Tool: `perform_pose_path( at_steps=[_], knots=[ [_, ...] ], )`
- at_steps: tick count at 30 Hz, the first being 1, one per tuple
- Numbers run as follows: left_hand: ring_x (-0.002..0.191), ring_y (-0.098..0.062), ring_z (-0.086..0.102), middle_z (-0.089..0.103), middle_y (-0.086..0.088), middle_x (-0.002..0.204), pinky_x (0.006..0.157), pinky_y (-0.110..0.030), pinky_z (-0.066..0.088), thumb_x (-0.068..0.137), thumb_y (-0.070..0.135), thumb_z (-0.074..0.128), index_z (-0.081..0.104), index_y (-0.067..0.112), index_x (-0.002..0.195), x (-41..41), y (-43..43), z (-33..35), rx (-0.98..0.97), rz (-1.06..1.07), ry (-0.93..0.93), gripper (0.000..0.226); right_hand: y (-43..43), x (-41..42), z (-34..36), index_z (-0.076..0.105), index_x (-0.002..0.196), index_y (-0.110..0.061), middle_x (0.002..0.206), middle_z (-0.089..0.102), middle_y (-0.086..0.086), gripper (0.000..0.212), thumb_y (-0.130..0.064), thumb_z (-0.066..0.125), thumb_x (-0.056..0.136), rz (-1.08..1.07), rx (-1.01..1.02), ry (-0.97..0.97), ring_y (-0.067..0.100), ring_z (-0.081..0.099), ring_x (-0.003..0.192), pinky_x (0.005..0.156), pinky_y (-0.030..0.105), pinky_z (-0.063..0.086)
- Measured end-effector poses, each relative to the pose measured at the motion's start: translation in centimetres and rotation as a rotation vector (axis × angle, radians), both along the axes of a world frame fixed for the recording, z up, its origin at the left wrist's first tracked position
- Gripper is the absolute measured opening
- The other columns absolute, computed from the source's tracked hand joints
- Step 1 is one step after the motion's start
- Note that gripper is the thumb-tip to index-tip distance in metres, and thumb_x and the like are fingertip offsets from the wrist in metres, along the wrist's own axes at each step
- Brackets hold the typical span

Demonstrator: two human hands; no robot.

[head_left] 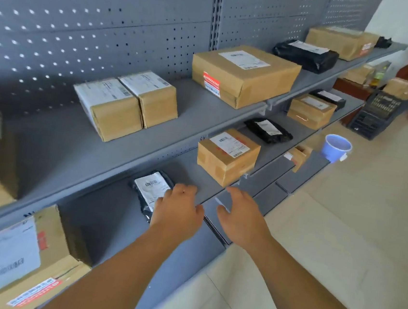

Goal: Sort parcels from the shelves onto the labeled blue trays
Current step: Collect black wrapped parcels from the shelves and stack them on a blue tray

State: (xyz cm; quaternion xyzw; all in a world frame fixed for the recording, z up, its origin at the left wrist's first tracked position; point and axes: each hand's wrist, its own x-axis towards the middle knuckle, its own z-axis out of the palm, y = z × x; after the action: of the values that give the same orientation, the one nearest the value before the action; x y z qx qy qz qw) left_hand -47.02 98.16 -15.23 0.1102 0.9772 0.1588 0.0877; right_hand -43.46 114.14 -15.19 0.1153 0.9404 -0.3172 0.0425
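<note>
looks early: shelves (60,144) full of boxes (241,75), no trays in view. left hand (179,209) loose, empty, bag (149,189) at its 10 o'clock; right hand (241,221) spread, empty.

Both forearms (120,271) are bare; the left hand (179,209) shows perhaps a small knuckle mark.

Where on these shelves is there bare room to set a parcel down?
Upper shelf: a bare stretch left of the two small boxes, and a gap between them and the big box. Middle shelf: bare between the near box and the black bag by the left hand. Farther right, the parcels sit closer together.
</note>
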Motion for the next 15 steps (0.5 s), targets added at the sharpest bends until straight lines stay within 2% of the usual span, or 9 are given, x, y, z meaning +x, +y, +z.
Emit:
perform_pose_path(
  at_steps=[3, 8, 12, 15],
  knots=[
    [0.127, -0.027, 0.050, 0.049, -0.003, 0.142, 0.100, -0.044, 0.042, 0.101, 0.041, 0.046, 0.047, 0.025, 0.142, -1.2, -1.9, -0.8, -0.031, 0.070, -0.044, 0.045, -1.4, -3.0, -0.9, 0.035, 0.154, -0.017, 0.150, 0.042, 0.008, 0.057, -0.030, 0.052, 0.101, 0.077, -0.001, -0.017, 0.027, 0.043, 0.135, 0.102, 0.039, 0.043],
    [0.127, -0.028, 0.049, 0.047, -0.003, 0.144, 0.103, -0.044, 0.040, 0.100, 0.040, 0.045, 0.045, 0.025, 0.145, -2.7, -5.1, -2.1, -0.036, 0.234, -0.112, 0.047, -3.6, -7.0, -2.7, 0.036, 0.152, -0.020, 0.152, 0.042, 0.008, 0.056, -0.036, 0.050, 0.101, 0.201, 0.013, -0.065, 0.027, 0.043, 0.138, 0.108, 0.046, 0.042],
    [0.125, -0.028, 0.052, 0.051, -0.002, 0.140, 0.102, -0.045, 0.043, 0.098, 0.039, 0.048, 0.048, 0.026, 0.143, -4.0, -6.2, -3.4, 0.006, 0.374, -0.150, 0.047, -5.0, -10.4, -4.2, 0.038, 0.152, -0.014, 0.149, 0.047, 0.010, 0.055, -0.029, 0.052, 0.101, 0.303, 0.025, -0.085, 0.028, 0.044, 0.136, 0.108, 0.039, 0.039],
    [0.120, -0.027, 0.054, 0.055, -0.002, 0.133, 0.100, -0.045, 0.047, 0.095, 0.039, 0.049, 0.052, 0.030, 0.139, -5.0, -6.3, -4.4, 0.031, 0.456, -0.168, 0.045, -5.2, -12.5, -5.5, 0.041, 0.150, -0.014, 0.144, 0.051, 0.011, 0.054, -0.029, 0.053, 0.099, 0.368, 0.024, -0.101, 0.029, 0.049, 0.132, 0.105, 0.040, 0.043]
  ],
)
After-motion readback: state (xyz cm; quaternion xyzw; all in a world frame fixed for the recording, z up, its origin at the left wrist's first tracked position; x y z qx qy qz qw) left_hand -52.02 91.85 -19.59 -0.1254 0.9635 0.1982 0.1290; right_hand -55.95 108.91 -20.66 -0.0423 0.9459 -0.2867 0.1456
